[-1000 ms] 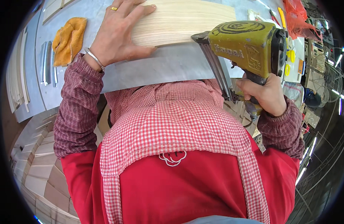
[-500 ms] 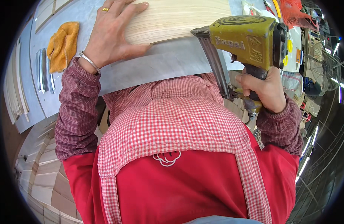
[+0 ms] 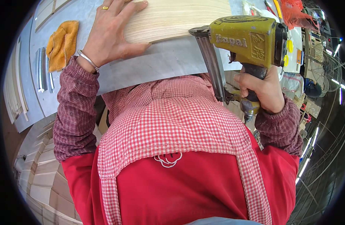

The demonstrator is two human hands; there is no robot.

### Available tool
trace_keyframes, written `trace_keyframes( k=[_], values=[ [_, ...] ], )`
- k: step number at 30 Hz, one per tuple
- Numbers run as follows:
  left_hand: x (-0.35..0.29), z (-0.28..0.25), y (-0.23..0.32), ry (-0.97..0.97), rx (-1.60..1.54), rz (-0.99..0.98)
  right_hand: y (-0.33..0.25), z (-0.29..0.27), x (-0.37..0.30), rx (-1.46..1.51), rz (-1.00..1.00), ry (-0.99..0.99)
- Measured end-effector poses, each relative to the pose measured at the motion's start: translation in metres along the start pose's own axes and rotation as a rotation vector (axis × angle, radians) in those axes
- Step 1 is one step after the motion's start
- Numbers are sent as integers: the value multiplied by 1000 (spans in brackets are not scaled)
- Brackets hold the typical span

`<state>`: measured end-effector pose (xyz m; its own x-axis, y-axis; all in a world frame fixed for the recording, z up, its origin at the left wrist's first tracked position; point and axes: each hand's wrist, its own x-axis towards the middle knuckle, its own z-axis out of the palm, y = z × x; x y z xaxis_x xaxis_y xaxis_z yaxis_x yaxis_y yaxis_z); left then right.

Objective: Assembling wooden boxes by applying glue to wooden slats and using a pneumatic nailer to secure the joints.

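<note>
A pale wood board (image 3: 176, 18) lies on the grey metal worktop (image 3: 153, 63), its near edge facing me. My left hand (image 3: 112, 33) rests with fingers spread on the board's left part, the thumb along its near edge. In my right hand (image 3: 264, 88) is a yellow-green nail gun (image 3: 243, 39), gripped by its dark handle. The gun's nose is at the near edge of the board, toward its right end; whether it presses on the wood I cannot tell. The gun's long dark magazine slants down toward my apron.
Left of my hand lie an orange cloth (image 3: 62, 45) and a bundle of metal strips (image 3: 42, 71). Long wood strips (image 3: 16, 86) are at the far left, stacked boards (image 3: 49, 180) below. A red plastic bag (image 3: 296, 15) sits at the far right, with a fan (image 3: 326, 73) beyond.
The nail gun and my right hand have shifted slightly left, with the gun turned a little. My left hand stays nearly in place on the board.
</note>
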<state>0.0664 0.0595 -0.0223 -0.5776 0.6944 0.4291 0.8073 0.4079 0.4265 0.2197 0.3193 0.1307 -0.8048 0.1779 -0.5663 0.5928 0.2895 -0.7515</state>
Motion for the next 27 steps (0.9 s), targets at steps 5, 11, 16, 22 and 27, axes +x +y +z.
trace_keyframes(
  k=[5,11,16,22,27],
  values=[
    [1,-2,2,-4,30,19,0,1,-1,22,12,0],
    [-11,2,4,-12,168,-111,-5,2,-2,3,-16,15],
    [-7,1,12,22,108,-121,-3,0,-1,-19,19,-23],
    [-8,5,14,71,142,-132,-5,0,-1,-76,46,-2],
    [-6,2,15,57,138,-134,-4,0,-1,-47,47,6]
  ],
)
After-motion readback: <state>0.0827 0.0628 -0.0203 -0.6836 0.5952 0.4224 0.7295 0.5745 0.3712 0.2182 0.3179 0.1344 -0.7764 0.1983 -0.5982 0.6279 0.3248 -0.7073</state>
